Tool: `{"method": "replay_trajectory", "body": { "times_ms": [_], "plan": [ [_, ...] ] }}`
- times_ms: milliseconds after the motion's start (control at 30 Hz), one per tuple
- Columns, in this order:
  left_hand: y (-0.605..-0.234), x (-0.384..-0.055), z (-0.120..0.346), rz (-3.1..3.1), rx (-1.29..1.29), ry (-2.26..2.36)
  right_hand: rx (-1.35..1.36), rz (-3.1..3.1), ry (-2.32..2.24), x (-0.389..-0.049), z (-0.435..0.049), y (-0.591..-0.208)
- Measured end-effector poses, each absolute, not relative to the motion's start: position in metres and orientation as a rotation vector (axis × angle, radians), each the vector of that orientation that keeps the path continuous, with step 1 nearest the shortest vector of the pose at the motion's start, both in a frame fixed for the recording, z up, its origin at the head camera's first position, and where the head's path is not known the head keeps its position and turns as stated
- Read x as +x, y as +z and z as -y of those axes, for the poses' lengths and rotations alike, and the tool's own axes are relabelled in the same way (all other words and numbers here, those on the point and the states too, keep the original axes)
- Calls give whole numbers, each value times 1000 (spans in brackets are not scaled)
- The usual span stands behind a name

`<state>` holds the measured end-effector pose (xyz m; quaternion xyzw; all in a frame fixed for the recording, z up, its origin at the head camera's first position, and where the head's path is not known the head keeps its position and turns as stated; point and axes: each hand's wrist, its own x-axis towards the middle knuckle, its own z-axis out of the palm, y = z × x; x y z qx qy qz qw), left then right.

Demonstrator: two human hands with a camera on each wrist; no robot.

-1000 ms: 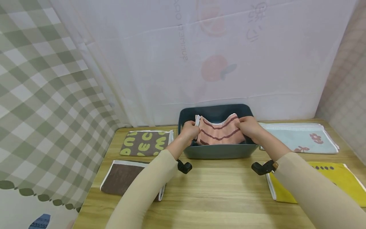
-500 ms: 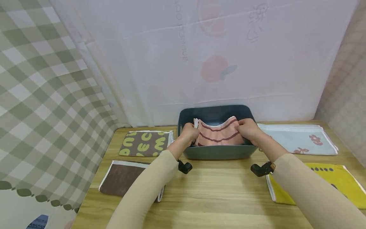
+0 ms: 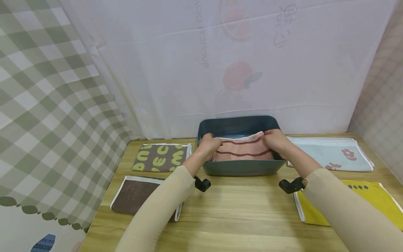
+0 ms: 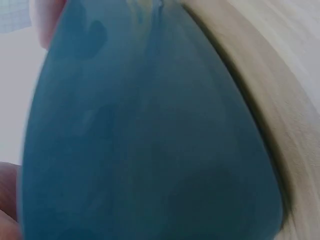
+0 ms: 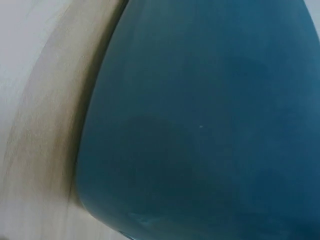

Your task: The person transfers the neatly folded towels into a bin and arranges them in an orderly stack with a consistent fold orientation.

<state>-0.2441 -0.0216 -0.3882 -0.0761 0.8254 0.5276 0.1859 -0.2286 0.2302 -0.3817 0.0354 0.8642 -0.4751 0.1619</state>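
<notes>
A folded pink towel (image 3: pixel 242 149) with dark red wavy stripes and a white edge lies low inside a dark teal bin (image 3: pixel 244 168), in the head view. My left hand (image 3: pixel 207 147) pinches the towel's left edge near the bin's left wall. At the towel's upper right corner, my right hand (image 3: pixel 277 142) grips the cloth. The bin's outer wall (image 4: pixel 150 125) fills most of the left wrist view, with parts of the left hand at that view's left edge. In the right wrist view only the bin's wall (image 5: pixel 200 125) and the table show.
Left of the bin lie a brown towel with yellow-green letters (image 3: pixel 162 157) and a plain brown towel (image 3: pixel 135 194). To its right are a light blue towel (image 3: pixel 330 154) and a yellow towel (image 3: pixel 371 201). A white curtain (image 3: pixel 176 70) hangs behind the wooden table (image 3: pixel 236 210).
The pink towel has gone lower into the bin and lies flatter, its left edge no longer sticking up. Both hands stay at its sides.
</notes>
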Motion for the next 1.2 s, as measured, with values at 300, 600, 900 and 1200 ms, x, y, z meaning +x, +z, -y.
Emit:
{"method": "replay_trajectory", "body": {
  "times_ms": [300,600,900,1200],
  "plan": [
    [-376,-237,23,-2283,-111,1654,-7,-2436,-1404,-221,-240,-363],
    [-373,-222,29,-2289,57,1805,-67,-2466,-1429,-201,-249,-342],
    [-370,-203,36,-2382,144,1885,-135,-2541,-1440,-179,-252,-334],
    [-369,-180,29,-2503,320,1924,-191,-2798,-1300,-152,-270,-330]
  ]
}}
